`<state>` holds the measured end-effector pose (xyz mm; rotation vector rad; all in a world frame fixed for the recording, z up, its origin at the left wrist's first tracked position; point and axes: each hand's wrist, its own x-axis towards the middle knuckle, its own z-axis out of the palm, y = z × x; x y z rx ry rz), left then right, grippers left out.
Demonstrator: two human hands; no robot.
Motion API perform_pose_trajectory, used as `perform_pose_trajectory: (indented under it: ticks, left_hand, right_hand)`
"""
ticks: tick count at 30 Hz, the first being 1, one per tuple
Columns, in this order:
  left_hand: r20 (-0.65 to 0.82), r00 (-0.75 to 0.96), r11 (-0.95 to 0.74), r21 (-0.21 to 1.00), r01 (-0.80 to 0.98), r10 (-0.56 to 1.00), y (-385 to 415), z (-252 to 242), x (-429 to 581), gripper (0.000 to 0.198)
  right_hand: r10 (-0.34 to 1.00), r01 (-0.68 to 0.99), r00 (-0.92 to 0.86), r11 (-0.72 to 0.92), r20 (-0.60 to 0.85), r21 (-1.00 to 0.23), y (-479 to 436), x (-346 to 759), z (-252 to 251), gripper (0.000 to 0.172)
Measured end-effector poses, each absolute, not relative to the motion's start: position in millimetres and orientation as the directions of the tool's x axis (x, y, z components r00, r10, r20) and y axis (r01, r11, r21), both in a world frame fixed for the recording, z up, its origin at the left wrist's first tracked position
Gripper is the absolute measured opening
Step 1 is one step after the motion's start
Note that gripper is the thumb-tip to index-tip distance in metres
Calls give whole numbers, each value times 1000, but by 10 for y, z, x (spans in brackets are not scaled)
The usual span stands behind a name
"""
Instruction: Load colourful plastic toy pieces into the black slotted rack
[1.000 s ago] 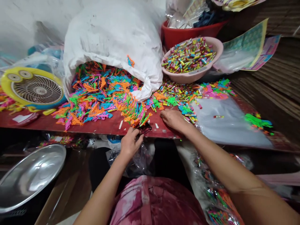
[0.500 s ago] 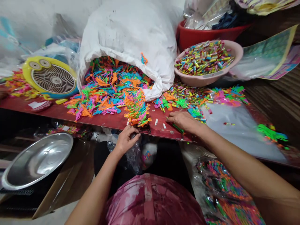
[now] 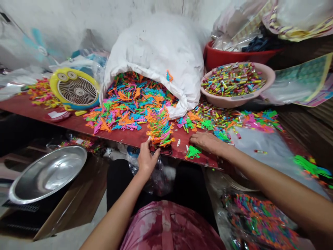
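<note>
My left hand [image 3: 147,159] is at the front edge of the red tabletop [image 3: 78,126], its fingers against a dark, shiny object [image 3: 165,150]. Whether it grips anything there is hidden. Just above it rises a tangled heap of linked orange and green plastic toy pieces [image 3: 159,126]. My right hand [image 3: 208,143] lies flat on the table with its fingers spread slightly, holding nothing. A green plastic piece [image 3: 193,152] sits just left of its fingertips. Many bright plastic pieces [image 3: 132,104] spill from a white sack [image 3: 156,48].
A pink basin of small coloured tubes [image 3: 236,83] stands before a red basin [image 3: 234,57]. Loose tubes scatter on the table. A clear plastic sheet [image 3: 260,149] lies at right, a yellow fan [image 3: 75,88] at left, and a steel bowl [image 3: 48,173] below the table.
My view has swung left, shifting everything rightward. My right hand has slid off the green piece, which now shows beside its fingertips. My left fingers have lifted slightly at the table edge.
</note>
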<state>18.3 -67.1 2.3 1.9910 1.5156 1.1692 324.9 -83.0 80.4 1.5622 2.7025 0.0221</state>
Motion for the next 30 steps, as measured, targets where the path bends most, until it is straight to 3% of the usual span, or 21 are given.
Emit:
perform_pose_trajectory:
  ticks: [3, 5, 8, 10, 12, 17, 21, 25, 30]
  left_hand:
    - [364, 146, -361, 642, 676, 920, -609, 87, 154, 20]
    - [345, 177, -367, 632, 682, 922, -567, 120, 132, 15]
    - [308, 231, -378, 612, 695, 923, -484, 153, 120, 11]
    - [288, 282, -402, 602, 690, 915, -409, 172, 124, 16]
    - [271, 343, -436, 603, 668, 899, -318, 194, 135, 25]
    - [244, 457, -498, 630, 596, 855, -93, 239, 168, 28]
    - [236, 492, -512, 650, 562, 838, -21, 238, 146, 28]
    - [248, 521, -527, 687, 500, 817, -58, 213, 50, 34]
    - [262, 495, -505, 734, 455, 828, -129, 197, -22, 32]
  right_hand:
    - [873, 859, -478, 487, 97, -157, -882, 3227, 767, 20]
    - [911, 798, -356, 411, 206, -440, -967, 3153, 741, 18]
    - [974, 489, -59, 218, 217, -845, -1129, 2944, 687, 22]
    - [987, 318, 54, 128, 152, -939, -1224, 2778, 640, 27]
    - [986, 270, 77, 121, 147, -955, -1290, 2629, 587, 28]
    - [964, 366, 122, 176, 235, -914, -1353, 2379, 435, 22]
    - [926, 426, 277, 120, 256, -897, -1351, 2194, 337, 17]
    - [885, 364, 406, 71, 226, -929, -1311, 1996, 254, 15]
    - [887, 386, 389, 86, 247, -918, -1281, 1880, 236, 21]
